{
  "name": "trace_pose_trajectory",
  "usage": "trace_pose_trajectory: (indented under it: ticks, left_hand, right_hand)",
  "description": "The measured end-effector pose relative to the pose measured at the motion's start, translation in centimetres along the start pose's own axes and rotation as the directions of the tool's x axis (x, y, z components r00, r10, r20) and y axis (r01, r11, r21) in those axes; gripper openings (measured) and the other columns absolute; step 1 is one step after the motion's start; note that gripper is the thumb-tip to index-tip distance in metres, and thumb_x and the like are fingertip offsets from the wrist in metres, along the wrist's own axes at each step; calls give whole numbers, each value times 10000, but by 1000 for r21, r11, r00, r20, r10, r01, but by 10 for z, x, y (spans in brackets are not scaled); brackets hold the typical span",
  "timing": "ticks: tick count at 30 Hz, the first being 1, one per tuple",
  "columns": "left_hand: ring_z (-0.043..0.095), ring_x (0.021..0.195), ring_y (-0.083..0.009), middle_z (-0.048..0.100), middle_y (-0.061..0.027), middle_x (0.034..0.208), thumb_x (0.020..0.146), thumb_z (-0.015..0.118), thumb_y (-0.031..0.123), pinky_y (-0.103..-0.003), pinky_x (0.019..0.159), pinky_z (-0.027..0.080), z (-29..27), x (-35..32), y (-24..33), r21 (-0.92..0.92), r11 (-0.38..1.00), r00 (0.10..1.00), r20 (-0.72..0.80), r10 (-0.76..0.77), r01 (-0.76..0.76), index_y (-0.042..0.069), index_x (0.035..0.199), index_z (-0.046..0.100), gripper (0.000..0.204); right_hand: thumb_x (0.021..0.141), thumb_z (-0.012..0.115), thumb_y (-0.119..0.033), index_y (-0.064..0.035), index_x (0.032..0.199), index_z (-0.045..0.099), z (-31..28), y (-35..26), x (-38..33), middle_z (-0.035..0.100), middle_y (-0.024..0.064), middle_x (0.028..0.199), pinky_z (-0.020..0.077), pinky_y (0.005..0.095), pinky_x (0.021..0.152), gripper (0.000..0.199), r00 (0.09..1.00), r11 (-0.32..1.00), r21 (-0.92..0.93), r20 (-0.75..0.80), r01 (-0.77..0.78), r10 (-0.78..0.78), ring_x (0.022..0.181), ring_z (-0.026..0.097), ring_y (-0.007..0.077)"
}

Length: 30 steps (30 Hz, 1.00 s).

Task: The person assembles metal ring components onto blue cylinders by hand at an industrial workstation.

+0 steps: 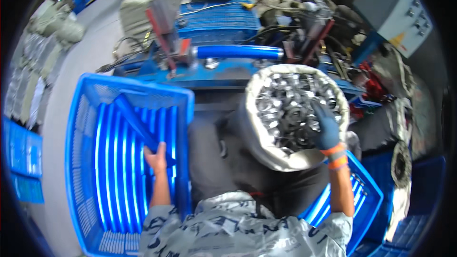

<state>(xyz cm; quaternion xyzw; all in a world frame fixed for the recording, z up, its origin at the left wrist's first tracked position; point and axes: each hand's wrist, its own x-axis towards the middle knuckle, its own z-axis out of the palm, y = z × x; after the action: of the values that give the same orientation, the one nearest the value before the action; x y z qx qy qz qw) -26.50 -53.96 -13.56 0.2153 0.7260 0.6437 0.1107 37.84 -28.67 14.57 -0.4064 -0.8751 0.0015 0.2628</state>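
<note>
My bare left hand (156,160) is closed round the lower part of a blue tube (134,122), which slants above the left crate. Beneath it, several shiny blue tubes (114,171) lie side by side in a blue plastic crate (72,147). On my right, a dark-gloved right hand (327,127) with an orange band at the wrist reaches over loose metal rings (291,109). Its fingers look stretched out among the rings, slightly blurred, with nothing visible in them. A round whitish sack (273,161) holds the rings between my legs and the right crate.
Ahead, another blue tube (238,52) lies level between two red-and-grey fixtures on a blue workbench (223,77). A second blue crate (369,209) with tubes stands at lower right. A grey control cabinet (400,16) rises at far right. Wrapped bundles (38,57) line the left side.
</note>
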Motion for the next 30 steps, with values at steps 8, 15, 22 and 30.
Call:
trace_pose_trajectory:
  ticks: [8, 15, 22, 30]
  left_hand:
    - [731, 1040, -207, 755, -109, 1153, 892, 928, 130, -371, 949, 586, 124, -7, 237, 3, 936, 881, 338, 331, -353, -13, 1404, 650, 600]
    - [816, 1107, -371, 802, -198, 1252, 796, 948, 177, -440, 984, 630, 164, -59, 317, 90, 699, 587, 624, 515, -709, 55, 1403, 708, 664]
    - [767, 1058, -389, 776, -141, 1146, 756, 890, 136, -481, 921, 620, 155, -66, 356, 87, 578, 405, 797, 448, -812, 92, 1357, 746, 619]
    - [730, 1035, -359, 760, -113, 1120, 674, 862, 120, -470, 924, 600, 150, -71, 369, -19, 502, 235, 868, 437, -865, 107, 1347, 765, 680]
  right_hand:
    - [926, 867, -484, -154, 1606, 622, 55, -36, 45, 634, 180, 1596, 513, 564, 1191, 794, 981, 992, 62, 163, -113, 101, 1392, 652, 443]
    - [993, 799, -333, -202, 1176, 855, 94, -44, 76, 670, 166, 1564, 577, 552, 1090, 231, 916, 995, 63, 399, -82, 51, 1287, 721, 426]
    - [910, 928, -125, -71, 1365, 735, 49, -51, 31, 760, 136, 1430, 622, 418, 1041, 498, 914, 441, 808, 281, -390, 293, 1274, 757, 257]
    - [912, 893, 64, -17, 1779, 358, 20, -79, 9, 575, 151, 1635, 546, 434, 1204, 1022, 941, -141, 977, 197, -163, 276, 1444, 634, 271]
